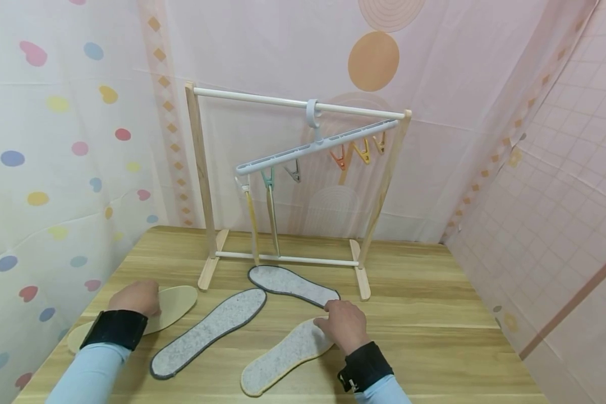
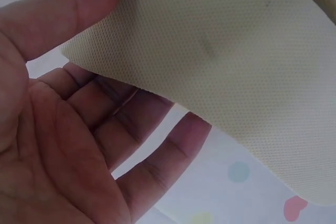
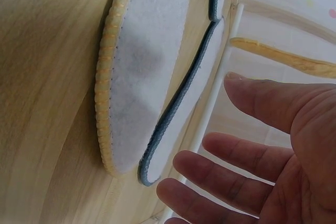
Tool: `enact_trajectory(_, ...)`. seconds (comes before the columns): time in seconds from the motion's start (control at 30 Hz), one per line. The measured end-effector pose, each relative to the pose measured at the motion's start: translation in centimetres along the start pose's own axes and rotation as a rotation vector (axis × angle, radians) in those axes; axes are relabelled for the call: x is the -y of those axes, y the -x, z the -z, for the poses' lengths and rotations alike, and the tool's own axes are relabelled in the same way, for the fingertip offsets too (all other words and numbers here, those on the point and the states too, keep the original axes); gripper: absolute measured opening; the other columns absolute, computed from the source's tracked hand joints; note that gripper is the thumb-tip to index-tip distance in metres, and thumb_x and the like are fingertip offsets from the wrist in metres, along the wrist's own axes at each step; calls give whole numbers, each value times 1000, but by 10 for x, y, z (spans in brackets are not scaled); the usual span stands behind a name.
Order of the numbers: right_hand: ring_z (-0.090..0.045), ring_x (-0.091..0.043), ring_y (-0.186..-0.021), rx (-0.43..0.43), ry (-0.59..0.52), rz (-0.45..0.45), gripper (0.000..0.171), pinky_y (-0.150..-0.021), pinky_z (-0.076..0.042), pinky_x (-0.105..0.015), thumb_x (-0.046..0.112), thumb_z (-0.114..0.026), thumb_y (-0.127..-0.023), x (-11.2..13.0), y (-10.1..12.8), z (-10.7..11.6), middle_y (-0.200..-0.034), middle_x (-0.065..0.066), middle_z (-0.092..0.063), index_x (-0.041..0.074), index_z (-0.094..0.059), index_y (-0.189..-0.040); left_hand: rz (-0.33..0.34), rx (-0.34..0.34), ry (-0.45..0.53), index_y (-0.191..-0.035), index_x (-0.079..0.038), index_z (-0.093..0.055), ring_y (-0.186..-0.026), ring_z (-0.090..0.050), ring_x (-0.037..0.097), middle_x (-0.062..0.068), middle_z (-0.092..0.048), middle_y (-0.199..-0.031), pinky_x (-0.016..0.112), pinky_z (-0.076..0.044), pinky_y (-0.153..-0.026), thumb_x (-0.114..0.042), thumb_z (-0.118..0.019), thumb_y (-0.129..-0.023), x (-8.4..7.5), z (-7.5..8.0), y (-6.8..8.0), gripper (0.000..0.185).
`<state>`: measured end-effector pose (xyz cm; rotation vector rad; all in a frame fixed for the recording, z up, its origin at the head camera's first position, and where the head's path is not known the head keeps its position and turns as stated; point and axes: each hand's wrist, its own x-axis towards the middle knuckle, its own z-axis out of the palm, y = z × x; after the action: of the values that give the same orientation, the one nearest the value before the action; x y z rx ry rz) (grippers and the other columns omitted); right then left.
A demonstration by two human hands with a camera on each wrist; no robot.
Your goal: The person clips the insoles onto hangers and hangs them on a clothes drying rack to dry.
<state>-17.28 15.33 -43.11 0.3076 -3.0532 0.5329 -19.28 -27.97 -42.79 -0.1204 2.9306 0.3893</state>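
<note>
From the head view, your left hand (image 1: 136, 298) rests on the flat pale yellow insole (image 1: 174, 307) on the wooden table (image 1: 434, 336); your right hand (image 1: 344, 325) covers the tip of the grey felt insole with yellow edge (image 1: 283, 362).

Left wrist view: your thumb (image 2: 58, 14) presses the yellow insole (image 2: 236, 66), while the fingers below stay relaxed and touch nothing.

Right wrist view: your fingers (image 3: 236, 182) are straight and released, just beside the yellow-edged insole (image 3: 142, 72).

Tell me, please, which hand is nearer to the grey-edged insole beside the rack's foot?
Right. The right hand is by the tip of the grey-edged insole; the left hand rests far off on the cream insole.
</note>
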Motion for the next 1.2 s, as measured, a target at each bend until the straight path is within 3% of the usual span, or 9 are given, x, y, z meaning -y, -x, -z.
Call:
enact_trajectory(0.3,-66,-26,-76,-3,1,6,32,-60,-50,-39,30,-80,-82,1,0,0,-90,-9,-72,3,-75,-99,-32,-23,11,-93,7,-63,-71,-53,29,18,-63,-83,47,-48,-63,-4,-79,-73,1,1,1,27)
enact_trajectory(0.67,-66,-26,-76,-10,13,7,32,-60,-50,-39,30,-79,-82,1,0,1,-90,-9,-72,4,-76,-100,-57,-44,24,-91,7,-64,-67,-53,28,13,-59,-75,43,-47,-61,-2,-69,-77,-1,11,3,18)
enact_trajectory(1.2,-66,-28,-78,-16,5,7,31,-60,-50,-41,30,-78,-82,2,0,2,-91,-10,-72,4,-75,-98,-129,-172,13,-85,3,-68,-61,-50,25,8,-59,-69,40,-43,-55,0,-68,-76,-6,14,0,10)
